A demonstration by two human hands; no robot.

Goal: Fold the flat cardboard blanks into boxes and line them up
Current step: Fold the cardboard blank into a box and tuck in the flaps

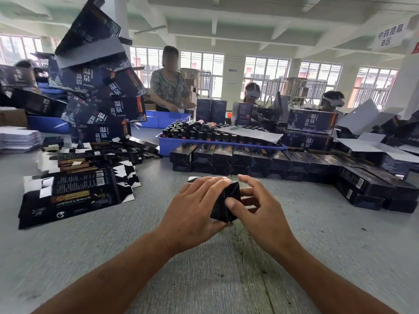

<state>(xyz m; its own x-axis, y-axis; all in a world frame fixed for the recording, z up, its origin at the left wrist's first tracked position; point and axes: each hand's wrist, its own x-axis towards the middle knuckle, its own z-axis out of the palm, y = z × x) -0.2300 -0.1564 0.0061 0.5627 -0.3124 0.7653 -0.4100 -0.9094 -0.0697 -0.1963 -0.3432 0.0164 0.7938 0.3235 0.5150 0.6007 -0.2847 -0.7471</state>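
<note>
The dark box [225,203] sat at the centre of the grey table [226,279], its closed end toward the camera, gripped between both hands. A blue tray [217,145] at twelve o'clock held rows of small dark bottles with a white sheet lying over some; a second blue bin [158,118] lay at eleven o'clock, its contents hidden. The left hand [195,211] curled round the box's left side, fingers over its top. The right hand [260,207] stood half open, thumb pressing the end flap, fingers loosely bent. Finished boxes [249,162] stood lined up in front of the tray, and flat blanks [72,193] lay fanned at ten o'clock. Larger cartons [99,91] piled at eleven o'clock read 温泉苗浴; a hanging sign [388,38] read 中药提取 B区.
</note>
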